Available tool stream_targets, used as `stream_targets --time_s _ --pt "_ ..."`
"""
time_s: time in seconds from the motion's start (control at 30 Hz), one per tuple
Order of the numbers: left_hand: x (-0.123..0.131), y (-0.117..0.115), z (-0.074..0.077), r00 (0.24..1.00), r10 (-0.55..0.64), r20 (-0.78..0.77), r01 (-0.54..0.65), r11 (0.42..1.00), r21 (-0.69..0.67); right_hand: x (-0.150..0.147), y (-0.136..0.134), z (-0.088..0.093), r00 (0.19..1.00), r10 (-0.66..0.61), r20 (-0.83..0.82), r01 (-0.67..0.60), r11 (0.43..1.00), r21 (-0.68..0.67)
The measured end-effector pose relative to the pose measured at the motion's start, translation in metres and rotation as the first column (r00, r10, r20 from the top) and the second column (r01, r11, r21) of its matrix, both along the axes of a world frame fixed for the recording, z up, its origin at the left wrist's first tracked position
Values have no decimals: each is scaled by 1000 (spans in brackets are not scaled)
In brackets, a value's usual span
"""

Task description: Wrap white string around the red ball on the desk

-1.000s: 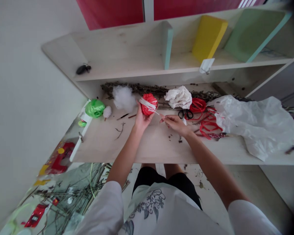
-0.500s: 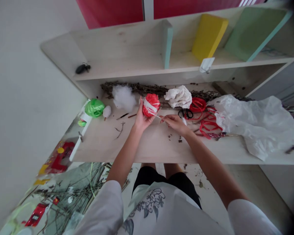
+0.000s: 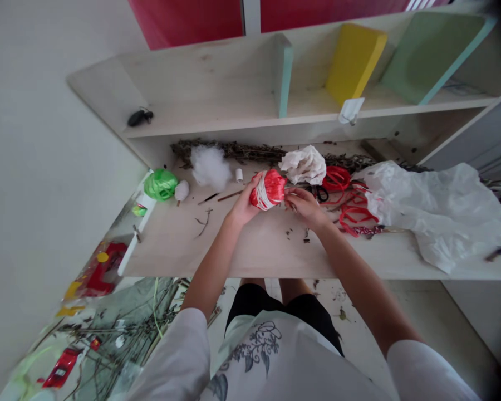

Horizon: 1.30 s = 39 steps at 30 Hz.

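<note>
My left hand [image 3: 244, 207] is wrapped around the left side of a ball of red plastic twine [image 3: 276, 186], held above the shelf board. Several turns of white string [image 3: 262, 196] cross the ball's near left part. At its right side, the fingers of my right hand [image 3: 304, 206] are pinched together against the ball. The string ran to these fingers a moment ago; its free length is now hidden. Black-handled scissors [image 3: 322, 194] lie just beyond my right hand, partly covered. A small white spool [image 3: 239, 175] stands behind my left hand.
On the board are a green twine ball [image 3: 161, 185], white fluff [image 3: 211, 166], crumpled white paper [image 3: 304, 165], loose red twine [image 3: 354, 216] and a clear plastic bag [image 3: 446, 206]. Dry twigs [image 3: 242, 150] line the back. An upper shelf [image 3: 217, 120] overhangs it.
The red ball has shifted slightly right and turned in my left hand. My right hand has come up against its right side; the taut string between them no longer shows. The spool is uncovered.
</note>
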<state>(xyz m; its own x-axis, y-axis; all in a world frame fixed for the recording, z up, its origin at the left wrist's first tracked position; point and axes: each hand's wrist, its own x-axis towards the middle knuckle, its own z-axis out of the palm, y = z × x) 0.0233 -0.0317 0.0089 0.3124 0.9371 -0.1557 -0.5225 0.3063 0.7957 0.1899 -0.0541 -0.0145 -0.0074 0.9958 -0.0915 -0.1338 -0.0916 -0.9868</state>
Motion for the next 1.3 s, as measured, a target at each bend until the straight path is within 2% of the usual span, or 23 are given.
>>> stream_targets --time_s 0.1,0.17,0.23,0.37,0.53,0.67,0.83,0.97,1.1,1.17,1.3 --pt "-4 0 -9 979 -146 -142 154 987 47 1 -1 1 997 -66 -27 66 998 -7" --pt "-6 -2 -9 943 -240 -229 268 959 97 1 -2 3 993 -106 -47 105 994 -11" --pt "-7 -6 -5 915 -263 -307 322 933 160 3 -1 4 988 -140 -64 139 990 -23" --pt "-5 -11 1 875 -164 -456 302 920 248 6 1 4 977 -196 -87 196 981 -14" --pt "0 -12 -4 831 -14 -556 286 868 405 8 3 -1 974 -226 8 226 973 41" --pt "4 -14 -6 810 49 -585 299 823 483 9 4 -3 971 -235 34 233 971 56" --pt "19 -27 -2 817 240 -525 201 734 649 16 7 -1 949 -307 -67 310 950 34" --pt "29 -39 2 874 242 -422 90 773 628 21 6 2 959 -273 -82 276 960 36" --pt "27 -34 0 905 197 -378 89 781 618 21 5 5 969 -215 -123 220 975 31" --pt "22 -28 -2 894 180 -409 135 763 632 21 4 8 974 -184 -130 188 982 20" --pt "12 -19 -2 794 148 -590 346 688 638 23 2 13 981 -174 -81 174 985 -10"
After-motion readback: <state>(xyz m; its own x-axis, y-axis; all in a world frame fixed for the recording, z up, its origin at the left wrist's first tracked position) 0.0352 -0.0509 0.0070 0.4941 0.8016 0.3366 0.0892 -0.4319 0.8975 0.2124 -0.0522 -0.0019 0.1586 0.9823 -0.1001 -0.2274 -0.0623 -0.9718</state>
